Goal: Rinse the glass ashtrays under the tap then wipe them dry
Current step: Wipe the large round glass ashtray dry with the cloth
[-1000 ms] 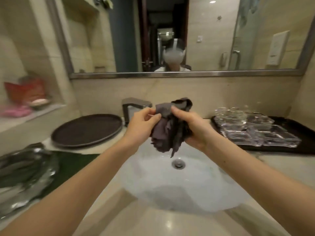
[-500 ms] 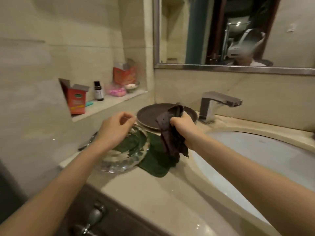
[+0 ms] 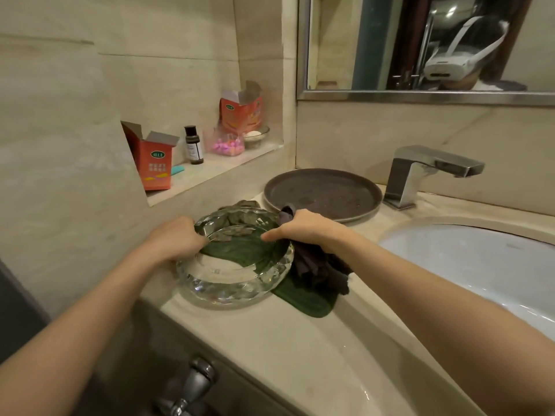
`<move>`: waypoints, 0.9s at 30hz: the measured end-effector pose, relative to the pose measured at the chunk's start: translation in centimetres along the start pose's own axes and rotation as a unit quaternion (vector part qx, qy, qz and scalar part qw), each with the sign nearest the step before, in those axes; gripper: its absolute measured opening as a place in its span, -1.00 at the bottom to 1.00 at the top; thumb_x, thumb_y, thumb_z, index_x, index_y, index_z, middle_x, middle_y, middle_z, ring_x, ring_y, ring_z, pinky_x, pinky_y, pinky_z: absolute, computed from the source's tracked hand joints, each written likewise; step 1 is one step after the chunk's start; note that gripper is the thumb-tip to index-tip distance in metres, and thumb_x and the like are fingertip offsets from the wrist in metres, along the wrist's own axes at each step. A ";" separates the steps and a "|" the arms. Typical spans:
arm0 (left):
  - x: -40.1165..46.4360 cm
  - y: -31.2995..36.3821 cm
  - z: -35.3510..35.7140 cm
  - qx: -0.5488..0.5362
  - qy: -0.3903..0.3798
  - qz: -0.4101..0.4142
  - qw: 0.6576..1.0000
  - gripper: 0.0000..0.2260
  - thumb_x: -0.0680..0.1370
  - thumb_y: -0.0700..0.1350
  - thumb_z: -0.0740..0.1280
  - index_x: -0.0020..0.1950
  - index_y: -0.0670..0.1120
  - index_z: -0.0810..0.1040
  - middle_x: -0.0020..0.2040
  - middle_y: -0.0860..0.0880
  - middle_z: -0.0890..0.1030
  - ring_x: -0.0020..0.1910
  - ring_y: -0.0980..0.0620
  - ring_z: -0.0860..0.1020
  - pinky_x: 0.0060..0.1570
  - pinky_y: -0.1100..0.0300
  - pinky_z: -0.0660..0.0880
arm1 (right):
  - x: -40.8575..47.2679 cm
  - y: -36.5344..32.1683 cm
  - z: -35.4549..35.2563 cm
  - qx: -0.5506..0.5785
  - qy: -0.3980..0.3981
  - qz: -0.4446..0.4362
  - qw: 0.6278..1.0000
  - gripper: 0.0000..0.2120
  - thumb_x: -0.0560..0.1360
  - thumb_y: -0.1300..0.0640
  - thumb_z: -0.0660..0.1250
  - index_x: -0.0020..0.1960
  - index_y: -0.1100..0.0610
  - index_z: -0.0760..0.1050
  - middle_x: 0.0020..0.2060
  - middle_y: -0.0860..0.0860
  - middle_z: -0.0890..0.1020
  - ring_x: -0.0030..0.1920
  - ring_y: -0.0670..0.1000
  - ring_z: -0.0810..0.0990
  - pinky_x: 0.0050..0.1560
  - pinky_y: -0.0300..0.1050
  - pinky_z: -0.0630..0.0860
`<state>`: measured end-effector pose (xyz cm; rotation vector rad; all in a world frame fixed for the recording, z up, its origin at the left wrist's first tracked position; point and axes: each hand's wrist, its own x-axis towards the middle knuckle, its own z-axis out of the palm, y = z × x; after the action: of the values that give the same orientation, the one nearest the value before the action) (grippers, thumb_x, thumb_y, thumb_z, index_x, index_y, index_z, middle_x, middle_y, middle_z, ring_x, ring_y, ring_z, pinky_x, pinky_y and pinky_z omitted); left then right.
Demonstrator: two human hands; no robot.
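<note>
A large round glass ashtray (image 3: 234, 280) sits on a green mat (image 3: 303, 298) on the counter, left of the basin. My left hand (image 3: 177, 240) grips its left rim. My right hand (image 3: 303, 229) holds a dark purple cloth (image 3: 318, 270) against the ashtray's right rim, with the forefinger stretched over the rim. The cloth hangs down beside the ashtray onto the mat.
A dark round tray (image 3: 322, 193) lies behind the ashtray. The chrome tap (image 3: 426, 172) stands at the back of the white basin (image 3: 468, 265). A wall niche holds red boxes (image 3: 154, 163), a small bottle (image 3: 193, 144) and a dish. A metal handle (image 3: 192, 385) juts out below the counter.
My view swung left from the basin to the counter. My left hand let go of the cloth and took the ashtray's rim. My right hand carried the cloth down to the ashtray.
</note>
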<state>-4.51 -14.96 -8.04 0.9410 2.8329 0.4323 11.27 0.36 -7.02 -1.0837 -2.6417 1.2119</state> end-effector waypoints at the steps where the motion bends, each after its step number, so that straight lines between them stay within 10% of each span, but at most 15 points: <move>1: 0.1 0.1 -0.1 0.002 0.006 0.000 1.000 -0.84 0.51 -0.07 0.31 0.00 -0.14 0.53 -0.05 -0.14 0.61 -0.04 -0.12 0.56 -0.06 0.09 0.49 | 0.1 -0.1 0.1 -0.012 0.012 -0.011 1.000 -0.43 0.38 -0.16 0.41 0.21 0.19 0.36 -0.08 0.02 0.48 -0.13 0.02 0.50 -0.23 -0.19 0.44; 6: -0.3 0.2 0.2 -0.112 0.040 -0.013 0.993 -0.85 0.53 -0.12 0.30 0.02 -0.16 0.53 -0.07 -0.18 0.60 -0.05 -0.16 0.54 -0.05 0.05 0.45 | 0.0 0.2 0.8 -0.005 0.060 -0.044 0.997 -0.70 0.40 -0.04 0.39 -0.17 0.15 0.37 -0.27 0.01 0.48 -0.27 -0.04 0.48 -0.38 -0.24 0.40; 14: -3.1 4.9 -2.6 -0.435 -0.020 0.004 0.900 -0.80 0.47 -0.35 0.29 0.08 -0.19 0.49 -0.06 -0.11 0.55 -0.26 0.00 0.55 -0.29 0.24 0.48 | -3.2 1.5 -3.0 0.022 0.176 -0.083 0.981 -0.74 0.33 -0.02 0.41 -0.23 0.17 0.46 -0.31 0.02 0.51 -0.24 -0.02 0.49 -0.40 -0.19 0.37; 22: -5.9 15.3 -2.3 -0.439 0.088 0.180 0.876 -0.78 0.49 -0.30 0.34 0.02 -0.02 0.44 -0.16 0.03 0.55 -0.26 0.10 0.54 -0.29 0.28 0.46 | -8.9 6.2 -10.1 0.039 0.338 -0.100 0.935 -0.78 0.31 0.10 0.41 -0.22 0.26 0.51 -0.35 0.09 0.60 -0.30 0.03 0.54 -0.28 -0.02 0.51; 27: -6.9 21.7 0.3 -0.556 -0.093 0.132 0.816 -0.84 0.48 -0.27 0.37 0.04 -0.15 0.51 -0.19 -0.03 0.55 -0.34 0.07 0.51 -0.35 0.29 0.45 | -13.1 11.3 -13.3 0.049 0.398 -0.044 0.915 -0.80 0.30 0.09 0.41 -0.37 0.12 0.41 -0.47 -0.01 0.49 -0.39 -0.05 0.44 -0.43 -0.20 0.37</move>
<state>13.36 -2.44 -1.51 0.9485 1.7012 1.6438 31.83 6.14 -2.30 -1.1079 -1.9507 0.6586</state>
